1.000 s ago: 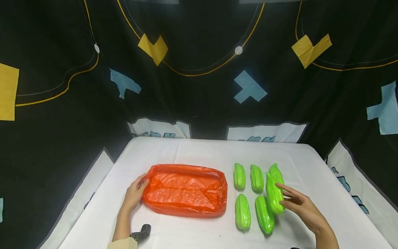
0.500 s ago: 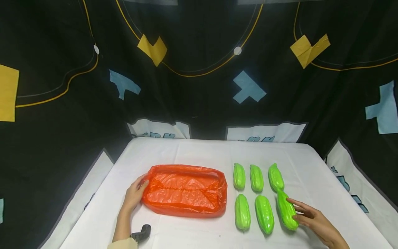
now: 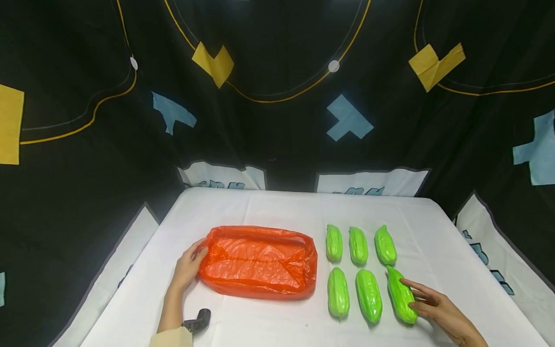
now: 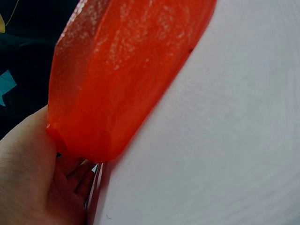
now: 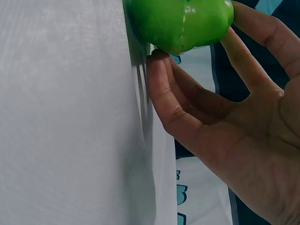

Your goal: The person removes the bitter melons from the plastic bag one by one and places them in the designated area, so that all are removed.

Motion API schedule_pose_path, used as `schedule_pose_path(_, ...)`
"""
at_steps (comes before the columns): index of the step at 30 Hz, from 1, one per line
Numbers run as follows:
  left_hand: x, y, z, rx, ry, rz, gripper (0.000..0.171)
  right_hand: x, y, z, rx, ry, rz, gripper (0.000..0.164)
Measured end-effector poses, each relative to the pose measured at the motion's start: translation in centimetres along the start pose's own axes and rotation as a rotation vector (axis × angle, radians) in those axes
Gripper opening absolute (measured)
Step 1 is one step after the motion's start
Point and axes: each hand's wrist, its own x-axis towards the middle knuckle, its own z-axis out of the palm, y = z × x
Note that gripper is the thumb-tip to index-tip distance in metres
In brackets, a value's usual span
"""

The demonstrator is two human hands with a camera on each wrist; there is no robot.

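A red plastic bag, spread into a low open box shape, lies left of the middle of the white table. At its left end my left hand holds the side, thumb by the rim; the left wrist view shows the other fingers bent beneath the bag's corner. My right hand has thumb and fingers about the lower end of a glossy, ribbed green gourd, nearest right in a group laid in two rows of three. That end fills the top of the right wrist view, with fingertips right at its surface.
Nearby in the group are a far right gourd, a near middle gourd and a near left gourd. A dark device is at my left wrist. Behind the white table hangs a black patterned curtain.
My right hand has brought the gourd down and to the right, from over its neighbours to the near row's right end. Lately it has hardly moved. My left hand stays at the bag.
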Motion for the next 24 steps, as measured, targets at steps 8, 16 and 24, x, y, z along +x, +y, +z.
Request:
schedule_pose_path(8, -0.2, 0.2, 0.2, -0.007, -0.002, 0.004, 0.052, -0.3, 0.2, -0.2, -0.021, -0.009, 0.008, 0.066)
schedule_pose_path(16, -0.2, 0.1, 0.1, -0.016, -0.002, 0.014, 0.053, -0.7, -0.1, -0.2, -0.045, 0.028, -0.015, 0.067)
schedule_pose_path(24, -0.6, 0.7, -1.2, -0.146, 0.027, -0.059, 0.062, -0.7, -1.5, -0.2, -0.119, 0.049, -0.096, 0.064)
